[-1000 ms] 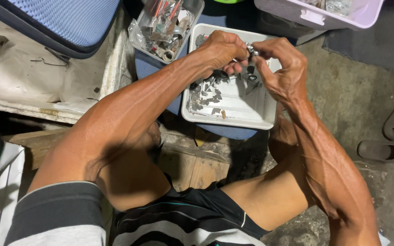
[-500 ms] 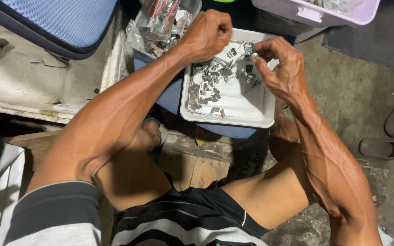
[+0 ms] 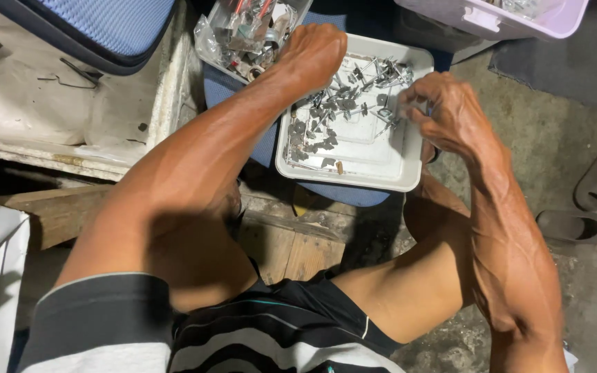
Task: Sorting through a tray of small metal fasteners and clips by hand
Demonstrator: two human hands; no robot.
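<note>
A white square tray holds several small grey metal parts, mostly in its far and left areas. My left hand hovers over the tray's far left corner with the knuckles up and the fingers curled under, hidden from view. It is close to a clear tub filled with mixed metal bits. At the tray's right rim, my right hand has its fingers bent inward and blurred. Whether it pinches a part cannot be made out.
The tray rests on a blue seat. A blue case lies at far left and a lilac bin at far right. Two dark sandals sit on the concrete floor to the right. Wooden planks lie under my knees.
My hands were together over the tray's far right, working one metal piece. They have parted: the left went left toward the clear tub, the right drew back to the tray's right rim.
</note>
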